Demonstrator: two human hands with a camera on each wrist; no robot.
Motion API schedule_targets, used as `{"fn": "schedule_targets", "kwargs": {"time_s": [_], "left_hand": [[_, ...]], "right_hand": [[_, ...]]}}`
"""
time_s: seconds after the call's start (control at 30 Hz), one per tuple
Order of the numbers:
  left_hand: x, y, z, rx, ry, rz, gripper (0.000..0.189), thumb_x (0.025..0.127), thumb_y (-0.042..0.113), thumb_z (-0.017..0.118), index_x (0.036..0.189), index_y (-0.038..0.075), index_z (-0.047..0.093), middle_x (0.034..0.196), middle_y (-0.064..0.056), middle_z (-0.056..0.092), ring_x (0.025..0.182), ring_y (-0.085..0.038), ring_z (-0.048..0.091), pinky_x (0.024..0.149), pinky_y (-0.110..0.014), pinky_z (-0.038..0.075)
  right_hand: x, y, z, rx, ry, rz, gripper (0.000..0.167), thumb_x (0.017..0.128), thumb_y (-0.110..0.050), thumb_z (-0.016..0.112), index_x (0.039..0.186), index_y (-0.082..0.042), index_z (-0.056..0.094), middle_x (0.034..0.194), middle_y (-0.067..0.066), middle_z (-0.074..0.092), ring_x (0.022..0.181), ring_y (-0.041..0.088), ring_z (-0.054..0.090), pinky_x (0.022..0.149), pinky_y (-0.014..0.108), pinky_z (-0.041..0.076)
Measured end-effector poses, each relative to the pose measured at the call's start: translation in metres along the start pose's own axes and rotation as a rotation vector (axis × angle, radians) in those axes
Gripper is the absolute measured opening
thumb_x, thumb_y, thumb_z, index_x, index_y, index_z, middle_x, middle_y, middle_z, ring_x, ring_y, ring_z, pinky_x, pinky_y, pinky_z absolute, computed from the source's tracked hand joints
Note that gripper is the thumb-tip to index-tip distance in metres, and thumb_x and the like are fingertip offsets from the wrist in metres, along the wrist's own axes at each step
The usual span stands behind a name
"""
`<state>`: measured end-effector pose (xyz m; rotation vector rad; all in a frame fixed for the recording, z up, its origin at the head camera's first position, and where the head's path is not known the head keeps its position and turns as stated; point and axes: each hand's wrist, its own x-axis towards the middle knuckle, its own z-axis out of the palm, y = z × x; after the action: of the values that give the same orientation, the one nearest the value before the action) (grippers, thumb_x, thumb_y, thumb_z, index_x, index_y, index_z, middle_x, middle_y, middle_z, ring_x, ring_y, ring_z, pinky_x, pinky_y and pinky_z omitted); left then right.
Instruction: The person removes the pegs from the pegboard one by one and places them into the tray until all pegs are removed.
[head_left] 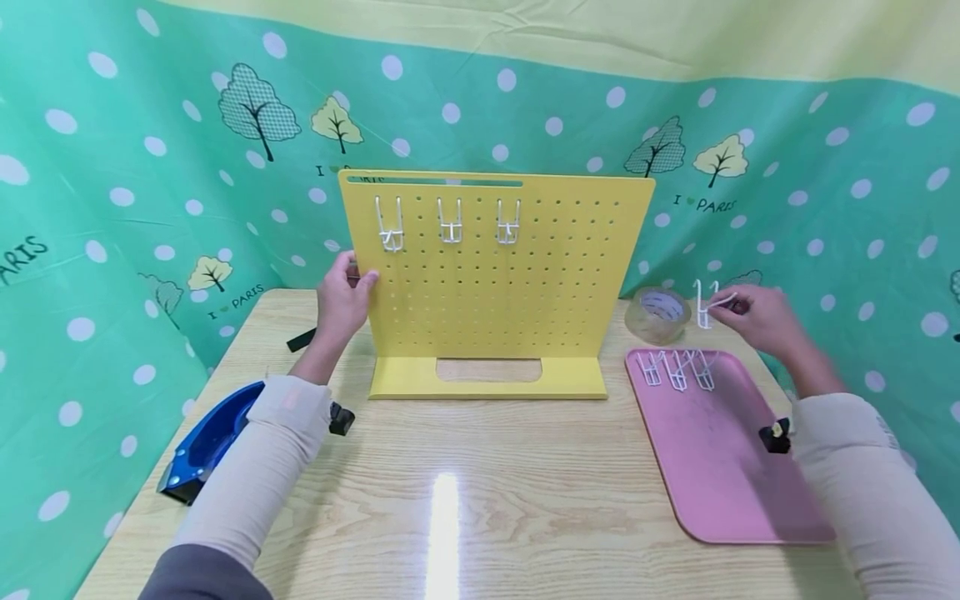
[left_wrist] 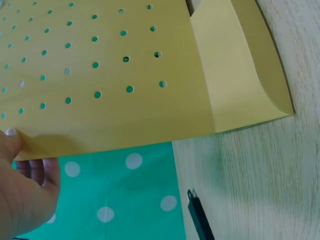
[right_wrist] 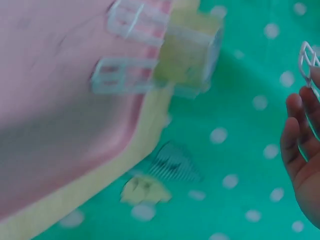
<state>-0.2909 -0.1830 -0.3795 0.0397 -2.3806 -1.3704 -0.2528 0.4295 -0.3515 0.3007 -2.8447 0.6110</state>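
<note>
A yellow pegboard (head_left: 495,292) stands upright on its base, with three white wire hooks (head_left: 451,223) hung along its upper left. My left hand (head_left: 343,304) grips the board's left edge, thumb on the front face and fingers behind; the left wrist view shows the same hand (left_wrist: 27,187) at that edge. Above the tray's far end, my right hand (head_left: 761,321) pinches another white wire hook (head_left: 703,307) between thumb and fingers. In the right wrist view this hook (right_wrist: 306,62) is partly cut off by the frame. Several more hooks (head_left: 677,371) lie at the far end of the pink tray (head_left: 720,467).
A roll of clear tape (head_left: 657,317) sits behind the tray, right of the board. On the left are a blue and black object (head_left: 213,433), partly covered by my sleeve, and a black stick-like tool (left_wrist: 200,215). A patterned green curtain (head_left: 555,125) surrounds the wooden table (head_left: 480,483).
</note>
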Motion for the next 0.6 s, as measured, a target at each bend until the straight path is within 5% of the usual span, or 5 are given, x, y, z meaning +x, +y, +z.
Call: {"fn": "schedule_targets", "kwargs": {"time_s": [0.17, 0.6], "left_hand": [[0.001, 0.0, 0.0, 0.0, 0.001, 0.004, 0.03, 0.103, 0.02, 0.061, 0.129, 0.005, 0.056, 0.114, -0.02, 0.068, 0.1, -0.029, 0.065, 0.082, -0.039, 0.055], [-0.001, -0.002, 0.0, -0.01, -0.006, 0.003, 0.031, 0.103, 0.022, 0.06, 0.129, 0.006, 0.056, 0.114, -0.019, 0.067, 0.1, -0.029, 0.065, 0.083, -0.039, 0.056]], "right_hand": [[-0.012, 0.035, -0.002, -0.016, -0.094, 0.01, 0.021, 0.099, -0.016, 0.067, 0.11, 0.002, 0.071, 0.093, 0.021, 0.072, 0.069, -0.004, 0.054, 0.057, 0.022, 0.049], [-0.04, 0.093, 0.027, -0.07, -0.307, 0.153, 0.031, 0.101, -0.028, 0.062, 0.114, -0.001, 0.07, 0.102, 0.018, 0.072, 0.089, 0.028, 0.063, 0.067, 0.03, 0.051]]}}
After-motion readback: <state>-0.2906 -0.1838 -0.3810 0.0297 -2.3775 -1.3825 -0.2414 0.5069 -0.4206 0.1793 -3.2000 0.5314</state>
